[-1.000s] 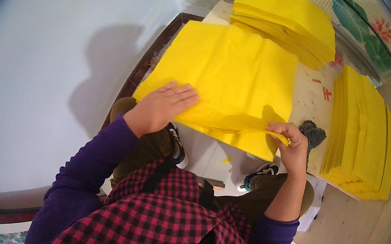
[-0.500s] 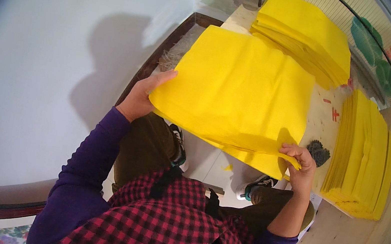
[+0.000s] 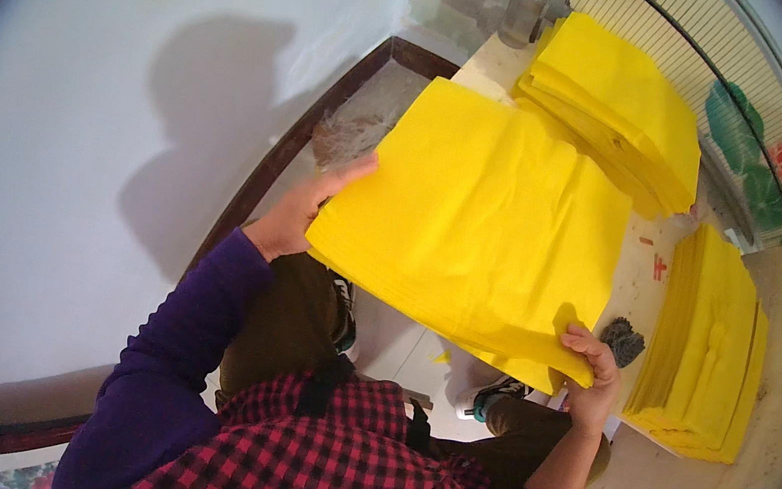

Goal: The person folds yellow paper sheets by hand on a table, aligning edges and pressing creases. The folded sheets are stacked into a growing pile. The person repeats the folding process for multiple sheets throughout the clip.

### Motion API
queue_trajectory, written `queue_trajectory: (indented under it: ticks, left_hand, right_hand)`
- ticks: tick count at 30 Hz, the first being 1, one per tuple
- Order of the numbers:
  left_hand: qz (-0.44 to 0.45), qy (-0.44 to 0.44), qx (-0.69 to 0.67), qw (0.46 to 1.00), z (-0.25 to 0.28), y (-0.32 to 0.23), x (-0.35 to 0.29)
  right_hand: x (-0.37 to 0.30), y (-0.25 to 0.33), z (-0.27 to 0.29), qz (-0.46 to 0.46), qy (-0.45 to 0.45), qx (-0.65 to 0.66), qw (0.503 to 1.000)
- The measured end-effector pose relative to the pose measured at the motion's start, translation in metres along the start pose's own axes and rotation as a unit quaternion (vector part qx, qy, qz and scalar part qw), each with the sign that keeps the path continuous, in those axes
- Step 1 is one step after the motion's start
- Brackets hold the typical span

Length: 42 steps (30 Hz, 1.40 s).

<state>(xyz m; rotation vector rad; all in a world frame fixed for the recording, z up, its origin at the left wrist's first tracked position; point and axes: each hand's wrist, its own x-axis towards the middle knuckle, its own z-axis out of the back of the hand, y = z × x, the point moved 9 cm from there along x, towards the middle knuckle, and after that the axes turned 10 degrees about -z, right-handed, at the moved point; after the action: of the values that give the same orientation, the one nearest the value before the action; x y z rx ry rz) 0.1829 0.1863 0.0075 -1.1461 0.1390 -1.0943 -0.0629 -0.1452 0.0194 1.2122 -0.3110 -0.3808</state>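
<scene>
Left hand (image 3: 298,210) has moved from atop yellow sheets (image 3: 476,217) to pinch their edge, as the right hand (image 3: 600,389) does.

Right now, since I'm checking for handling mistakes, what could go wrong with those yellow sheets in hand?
The yellow sheets might slide out of line: the left hand holds one edge, the right hand a corner. That corner could crease, as it looks curled. Their near edge juts out above the floor, so loose ones could drop.
</scene>
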Motion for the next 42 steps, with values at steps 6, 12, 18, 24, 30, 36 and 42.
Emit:
queue_trajectory:
  ticks: [6, 12, 18, 24, 30, 36, 42]
  left_hand:
    - [-0.064, 0.009, -0.005, 0.998, 0.004, -0.009, 0.003]
    - [-0.054, 0.032, -0.043, 0.997, 0.009, -0.005, 0.01]
    - [0.045, 0.007, -0.091, 0.995, 0.01, 0.017, 0.019]
    - [0.157, -0.078, -0.209, 0.962, 0.011, 0.032, 0.016]
    - [0.15, -0.151, -0.166, 0.963, 0.017, 0.028, 0.022]
    - [0.115, -0.206, -0.118, 0.965, 0.022, 0.024, 0.024]
    - [0.11, -0.229, -0.151, 0.955, 0.016, 0.025, 0.02]
  right_hand:
    - [0.003, 0.008, -0.002, 0.035, 0.017, -0.031, 0.999]
    - [0.008, 0.001, 0.008, -0.018, -0.01, -0.043, 0.999]
    - [0.018, -0.008, 0.021, -0.125, -0.072, -0.049, 0.988]
    - [0.029, -0.005, 0.023, -0.14, -0.072, 0.023, 0.987]
    - [0.036, -0.008, 0.023, -0.076, -0.084, 0.059, 0.992]
    - [0.037, -0.013, 0.031, -0.017, -0.179, 0.11, 0.978]
    - [0.036, 0.003, 0.027, 0.067, -0.216, -0.001, 0.974]
